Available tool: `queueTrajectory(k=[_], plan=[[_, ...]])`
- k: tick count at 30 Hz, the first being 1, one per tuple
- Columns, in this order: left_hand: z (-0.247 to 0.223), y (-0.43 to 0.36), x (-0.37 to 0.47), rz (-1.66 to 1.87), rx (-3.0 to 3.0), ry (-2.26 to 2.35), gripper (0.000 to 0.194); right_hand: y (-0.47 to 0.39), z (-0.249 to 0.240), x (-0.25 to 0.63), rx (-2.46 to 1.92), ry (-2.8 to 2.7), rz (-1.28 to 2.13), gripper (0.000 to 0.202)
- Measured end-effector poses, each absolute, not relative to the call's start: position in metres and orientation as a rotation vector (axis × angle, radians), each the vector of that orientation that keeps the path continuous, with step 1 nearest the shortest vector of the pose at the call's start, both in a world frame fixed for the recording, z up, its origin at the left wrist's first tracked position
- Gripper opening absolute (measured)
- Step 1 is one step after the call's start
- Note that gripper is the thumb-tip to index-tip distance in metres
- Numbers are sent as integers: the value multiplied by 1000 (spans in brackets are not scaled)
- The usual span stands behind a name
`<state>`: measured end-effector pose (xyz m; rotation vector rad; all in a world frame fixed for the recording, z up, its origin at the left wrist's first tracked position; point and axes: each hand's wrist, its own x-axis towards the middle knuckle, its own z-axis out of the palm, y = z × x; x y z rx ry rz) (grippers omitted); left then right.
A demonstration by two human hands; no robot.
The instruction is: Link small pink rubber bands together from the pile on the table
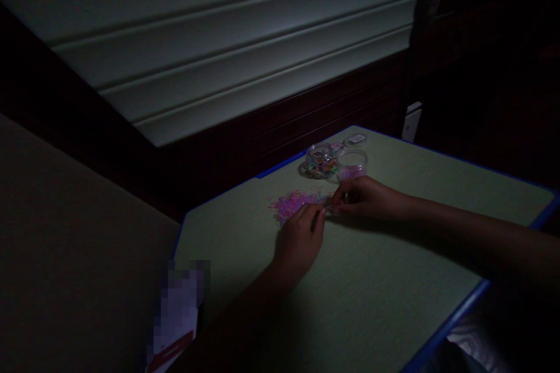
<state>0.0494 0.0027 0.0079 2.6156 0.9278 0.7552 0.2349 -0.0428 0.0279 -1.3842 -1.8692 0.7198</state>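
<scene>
Over the table [371, 256], both my hands are closed in a pinch on one thin, pale elastic band [329, 208], which spans the small gap between my fingertips. My left hand [301, 236] is on the near side of a loose heap of pink and purple small elastic bands [291, 203] and covers part of it. My right hand [365, 197] reaches in from the right, just in front of a clear round tub [352, 158] with pink bands inside. To that tub's left is a clear jar [319, 154] with multicoloured hair ties in and around it.
A clear round lid [355, 140] with a white label lies at the back of the table. The table's blue edge [455, 320] runs along the front right. Behind stands a wall with pale horizontal slats [262, 29]. The room is dim.
</scene>
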Motion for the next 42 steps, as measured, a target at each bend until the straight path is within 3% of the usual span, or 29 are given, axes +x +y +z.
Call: queueTrajectory(k=[14, 24, 42], plan=[[8, 2, 51, 740, 2635, 922, 17, -43, 32, 234, -1409, -1935, 511, 17], [9, 0, 52, 752, 2555, 995, 21, -46, 33, 238, -1296, -2176, 66, 17], [11, 3, 51, 750, 2522, 927, 25, -47, 33, 240, -1252, -2227, 35, 20]])
